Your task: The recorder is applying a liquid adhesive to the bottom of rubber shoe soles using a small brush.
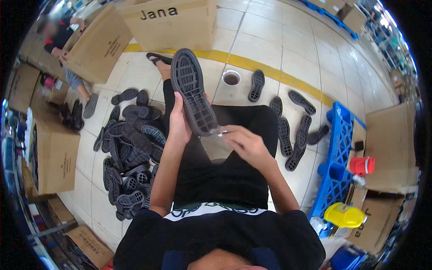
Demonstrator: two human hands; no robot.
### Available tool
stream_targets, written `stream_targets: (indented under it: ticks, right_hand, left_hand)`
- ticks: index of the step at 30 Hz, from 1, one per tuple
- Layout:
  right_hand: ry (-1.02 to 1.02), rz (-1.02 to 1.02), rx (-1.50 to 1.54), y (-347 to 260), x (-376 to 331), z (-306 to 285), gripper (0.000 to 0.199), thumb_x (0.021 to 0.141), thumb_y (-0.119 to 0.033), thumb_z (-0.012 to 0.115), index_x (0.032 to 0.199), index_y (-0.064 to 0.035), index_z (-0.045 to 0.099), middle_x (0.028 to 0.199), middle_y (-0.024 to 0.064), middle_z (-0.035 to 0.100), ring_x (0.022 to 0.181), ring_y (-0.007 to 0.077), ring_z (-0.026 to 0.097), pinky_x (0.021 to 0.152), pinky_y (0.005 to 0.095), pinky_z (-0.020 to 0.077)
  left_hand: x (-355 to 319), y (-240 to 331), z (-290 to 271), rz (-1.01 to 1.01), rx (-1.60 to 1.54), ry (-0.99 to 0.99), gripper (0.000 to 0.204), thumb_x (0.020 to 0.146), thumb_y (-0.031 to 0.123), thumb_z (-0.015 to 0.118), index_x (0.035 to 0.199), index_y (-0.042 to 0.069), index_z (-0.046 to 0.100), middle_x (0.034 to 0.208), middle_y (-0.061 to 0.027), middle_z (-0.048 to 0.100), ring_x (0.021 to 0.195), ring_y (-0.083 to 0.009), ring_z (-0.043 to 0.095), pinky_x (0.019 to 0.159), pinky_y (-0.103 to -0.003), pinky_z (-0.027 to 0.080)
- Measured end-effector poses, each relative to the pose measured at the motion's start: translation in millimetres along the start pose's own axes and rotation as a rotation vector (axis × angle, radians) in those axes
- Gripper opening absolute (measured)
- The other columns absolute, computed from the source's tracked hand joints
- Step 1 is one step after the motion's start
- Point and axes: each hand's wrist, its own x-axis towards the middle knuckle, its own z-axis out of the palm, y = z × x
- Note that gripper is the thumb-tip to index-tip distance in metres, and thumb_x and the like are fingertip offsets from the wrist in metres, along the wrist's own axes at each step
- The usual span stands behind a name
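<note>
A dark shoe sole [194,99] is held up in front of me, its gridded side facing me and its toe end pointing away. My left hand [180,120] grips its left edge around the middle, with the thumb along the side and fingertips showing on the far edge. At the sole's near end, my right hand [245,143] pinches a small shiny metal tool [220,133] that meets the rim; its exact kind is too small to make out. Many similar soles [132,144] lie heaped on the floor to my left. Several loose soles [300,141] are spread out on the right.
A white cup [231,78] with dark contents stands on the tiles ahead. Large cardboard boxes [171,27] stand beyond, where a person [58,42] handles one. Along the right runs a blue pallet [335,166], with a red container [362,165] and a yellow one [344,215].
</note>
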Motion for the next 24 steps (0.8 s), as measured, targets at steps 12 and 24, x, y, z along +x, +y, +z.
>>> stream_targets:
  ticks: [12, 24]
  right_hand:
    - [1.832, 0.348, 1.188, 114, -227, 5, 0.021, 0.098, -0.008, 0.050, 0.112, 0.0061, 0.056, 0.114, 0.0150, 0.062, 0.106, 0.0240, 0.063, 0.098, 0.0295, 0.0514]
    - [2.042, 1.675, 0.335, 7, -558, 197, 0.021, 0.093, -0.014, 0.059, 0.095, 0.0062, 0.056, 0.084, 0.0135, 0.062, 0.065, 0.0202, 0.064, 0.058, 0.0304, 0.0578]
  left_hand:
    - [9, -127, 82, -0.627, 0.137, -0.099, 0.051, 0.101, 0.045, 0.038, 0.130, 0.005, 0.051, 0.124, -0.0108, 0.059, 0.114, -0.0248, 0.056, 0.102, -0.040, 0.042]
    - [-35, -311, 182, -1.159, 0.634, -0.626, 0.045, 0.098, 0.042, 0.046, 0.129, 0.009, 0.052, 0.121, -0.0105, 0.061, 0.107, -0.0211, 0.059, 0.093, -0.038, 0.044]
